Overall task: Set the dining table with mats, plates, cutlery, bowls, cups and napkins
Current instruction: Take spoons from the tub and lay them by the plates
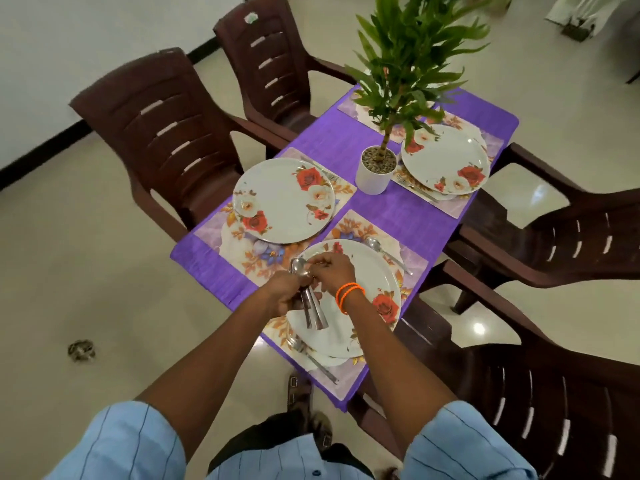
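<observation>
- We see both bare forearms reaching forward from pale blue striped short sleeves (121, 441), meeting above the near round white plate with red roses (374, 271).
- The left hand (287, 294) is curled into a fist around a bundle of steel spoons (310, 299); the bowls stand above the fist and the handles hang below it, over the near plate.
- The right hand (329, 271), with two orange bands (349, 294) at the wrist, bends its fingers down onto the spoon bowls at the top of the bundle and pinches one of them.
- The near plate lies on a floral rectangular placemat (349, 223) on the purple-covered table (381, 209); a single steel spoon (386, 252) lies on the mat at the plate's far right, and a steel fork (311, 358) at its near side.
- We note a second rose plate (284, 199) on its own mat to the far left, and a third rose plate (446, 161) at the far right.
- A green plant in a white cylindrical pot (375, 174) stands between the far plates.
- Dark brown plastic chairs (166, 133) surround the table.
</observation>
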